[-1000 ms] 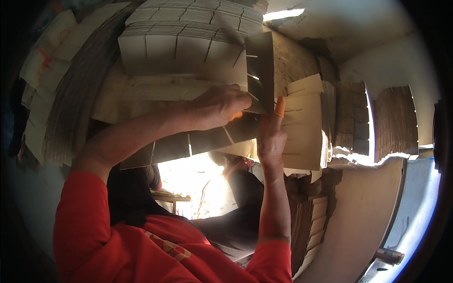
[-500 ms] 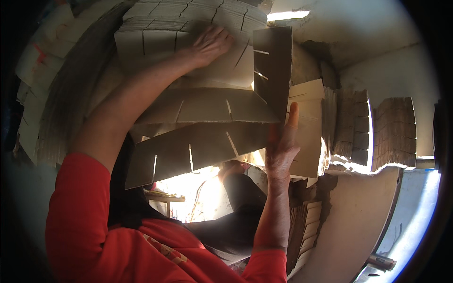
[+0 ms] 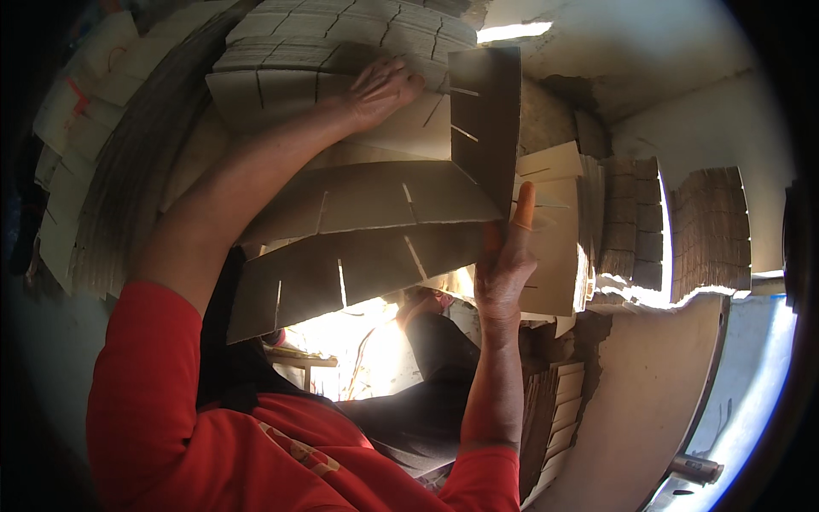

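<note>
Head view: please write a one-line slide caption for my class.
Left hand at a stack of slotted sheets; right hand, with an orange finger cover, holds slotted cardboard strips.

The left grip is at a pale sheet stack — the right grip holds slotted cardboard strips, more piles standing rightward of it.

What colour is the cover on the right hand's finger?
Orange; the finger cover shows best in the head view.
</note>
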`<state>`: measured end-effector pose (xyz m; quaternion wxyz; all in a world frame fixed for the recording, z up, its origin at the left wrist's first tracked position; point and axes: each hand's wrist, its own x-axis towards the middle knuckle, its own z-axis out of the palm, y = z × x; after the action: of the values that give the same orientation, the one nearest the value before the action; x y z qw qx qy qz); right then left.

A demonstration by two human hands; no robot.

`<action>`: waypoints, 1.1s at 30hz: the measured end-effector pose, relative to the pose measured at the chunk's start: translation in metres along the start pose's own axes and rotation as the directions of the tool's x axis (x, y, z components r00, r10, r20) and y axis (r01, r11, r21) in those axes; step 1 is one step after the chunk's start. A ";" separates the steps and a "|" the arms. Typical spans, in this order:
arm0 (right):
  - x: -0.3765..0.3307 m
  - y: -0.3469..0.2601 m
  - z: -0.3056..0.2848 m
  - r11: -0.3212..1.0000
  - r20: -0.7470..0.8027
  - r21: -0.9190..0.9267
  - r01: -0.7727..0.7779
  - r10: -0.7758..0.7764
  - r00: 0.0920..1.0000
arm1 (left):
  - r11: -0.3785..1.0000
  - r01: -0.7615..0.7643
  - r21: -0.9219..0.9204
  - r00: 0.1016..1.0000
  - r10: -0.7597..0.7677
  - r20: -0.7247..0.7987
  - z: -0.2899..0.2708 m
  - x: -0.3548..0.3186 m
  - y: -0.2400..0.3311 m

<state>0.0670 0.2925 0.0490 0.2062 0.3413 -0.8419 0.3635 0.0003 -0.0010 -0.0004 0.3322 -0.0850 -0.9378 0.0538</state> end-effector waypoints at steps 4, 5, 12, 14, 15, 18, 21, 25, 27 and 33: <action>-0.001 0.003 0.000 1.000 -0.032 0.004 0.012 -0.012 0.999 | 0.992 -0.084 -0.090 0.994 0.076 -0.082 -0.004 0.004 0.000; 0.000 0.001 0.000 1.000 -0.036 0.011 0.012 -0.012 0.999 | 0.984 -0.139 -0.112 0.981 0.121 -0.149 -0.005 0.004 -0.001; -0.003 0.005 0.001 0.998 0.004 -0.063 -0.016 0.016 1.000 | 0.975 -0.076 -0.207 0.996 0.082 0.022 -0.013 0.001 0.009; -0.003 0.003 0.001 0.998 0.029 -0.048 -0.045 0.046 0.999 | 0.961 -0.132 -0.242 0.991 0.130 -0.025 -0.006 -0.002 0.008; -0.003 0.004 0.001 0.997 0.039 -0.044 -0.062 0.064 0.997 | 0.956 -0.103 -0.273 0.994 0.111 0.011 -0.012 0.001 0.012; -0.006 0.007 0.000 0.997 0.045 -0.052 -0.053 0.056 0.997 | 0.934 -0.056 -0.352 0.995 0.082 0.059 -0.023 0.003 0.028; -0.008 0.007 -0.004 0.984 0.108 -0.084 -0.159 0.168 0.980 | 0.901 -0.079 -0.427 0.997 0.082 -0.011 -0.027 0.002 0.038; -0.011 0.019 0.001 0.996 0.073 -0.077 -0.033 0.039 0.997 | 0.859 -0.095 -0.504 0.995 0.067 -0.073 -0.037 0.002 0.056; -0.012 0.022 0.001 0.998 0.037 -0.070 0.011 -0.008 0.999 | 0.843 -0.122 -0.523 0.992 0.083 -0.097 -0.044 0.001 0.064; -0.018 0.019 -0.003 0.986 0.163 -0.142 -0.092 0.115 0.980 | 0.834 -0.253 -0.491 0.967 0.202 -0.155 -0.053 -0.011 0.082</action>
<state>0.0654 0.3123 0.0313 0.1365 0.3123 -0.8956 0.2860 0.0529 0.0790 0.0212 0.3345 -0.2829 -0.8847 -0.1594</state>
